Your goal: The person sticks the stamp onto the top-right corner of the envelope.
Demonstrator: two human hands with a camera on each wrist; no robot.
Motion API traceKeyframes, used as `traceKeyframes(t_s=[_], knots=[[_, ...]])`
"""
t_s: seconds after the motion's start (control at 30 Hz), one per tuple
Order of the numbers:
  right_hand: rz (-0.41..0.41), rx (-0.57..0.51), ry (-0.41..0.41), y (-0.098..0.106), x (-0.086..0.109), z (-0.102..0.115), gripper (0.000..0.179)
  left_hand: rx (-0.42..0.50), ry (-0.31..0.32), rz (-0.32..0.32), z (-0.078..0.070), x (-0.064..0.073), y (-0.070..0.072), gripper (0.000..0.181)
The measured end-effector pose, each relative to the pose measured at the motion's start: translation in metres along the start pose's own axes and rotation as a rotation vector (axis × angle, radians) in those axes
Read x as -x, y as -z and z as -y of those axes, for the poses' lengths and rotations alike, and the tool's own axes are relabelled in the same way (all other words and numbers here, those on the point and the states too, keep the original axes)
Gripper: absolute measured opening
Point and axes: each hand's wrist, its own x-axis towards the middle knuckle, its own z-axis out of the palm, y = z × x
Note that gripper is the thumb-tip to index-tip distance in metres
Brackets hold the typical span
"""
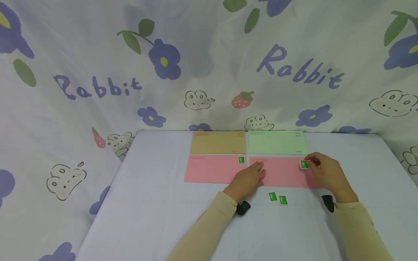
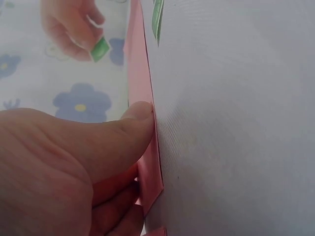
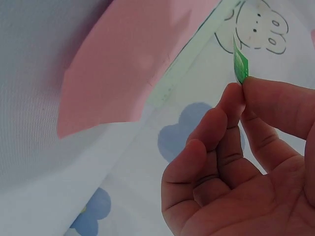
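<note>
Risks, by judgement. On the worktop [image 1: 130, 224], the right pink envelope [image 1: 281, 175] could skew against the green envelope [image 1: 274, 143] just beyond its far edge; the cause would be uneven pressure from the left hand [image 1: 246, 181]. The left pink envelope [image 1: 209, 168] could be nudged out of line, since that hand reaches across its right end. A left loose stamp [image 1: 272, 196] and a right loose stamp [image 1: 283, 199], on the near side between the forearms, could be swept aside by a low wrist. The held stamp [image 1: 304, 164] could land crooked, owing to its tilt and the digits masking its right side.

Grip. Left: not clenched; bent fingers rest on the right pink envelope's left end, thumb touching its near edge. Right: the right hand [image 1: 331, 175] has thumb and forefinger closed to the stamp's thickness, pinching one edge; the other fingers curl loosely. The held stamp is raised over the right pink envelope's far right corner, apart from the paper.
</note>
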Motion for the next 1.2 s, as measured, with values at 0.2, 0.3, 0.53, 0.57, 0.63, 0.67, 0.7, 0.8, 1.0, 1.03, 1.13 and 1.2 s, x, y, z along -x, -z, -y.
traceKeyframes(t_s=[0.2,0.3,0.53,0.57,0.63,0.67,0.7,0.8,1.0,1.03,1.13,1.2], knots=[[0.002,0.001,0.021,0.0,-0.002,-0.005,0.023,-0.004,0.003,0.008,0.0,0.0,0.0,0.048],[0.004,0.006,0.025,0.001,-0.003,-0.006,0.023,-0.008,0.001,0.012,0.0,0.0,0.0,0.049],[0.023,0.02,-0.002,0.003,-0.007,-0.01,0.025,-0.012,0.001,0.019,0.0,0.0,0.0,0.049],[0.023,0.021,0.002,0.003,-0.008,-0.011,0.025,-0.011,0.001,0.02,0.0,0.0,0.0,0.049],[0.032,0.022,0.0,0.004,-0.009,-0.012,0.025,-0.005,0.003,0.022,0.0,0.0,0.0,0.049],[0.038,0.023,-0.004,0.004,-0.009,-0.012,0.026,-0.003,0.004,0.021,0.0,0.0,0.0,0.049],[0.043,0.026,-0.01,0.005,-0.01,-0.012,0.026,0.0,0.004,0.02,0.0,0.0,0.0,0.049],[0.047,0.032,-0.016,0.006,-0.011,-0.012,0.026,0.001,0.003,0.013,0.001,0.0,0.0,0.049],[0.046,0.039,-0.008,0.01,-0.013,-0.01,0.025,0.012,0.007,0.008,0.0,0.0,-0.001,0.049],[0.047,0.04,-0.008,0.01,-0.013,-0.01,0.026,0.013,0.008,0.009,0.0,0.0,-0.001,0.049],[0.044,0.045,-0.005,0.01,-0.014,-0.009,0.025,0.014,0.012,0.013,0.0,0.0,0.0,0.049],[0.048,0.045,-0.009,0.01,-0.015,-0.01,0.025,0.019,0.015,0.016,0.0,0.0,0.0,0.049]])
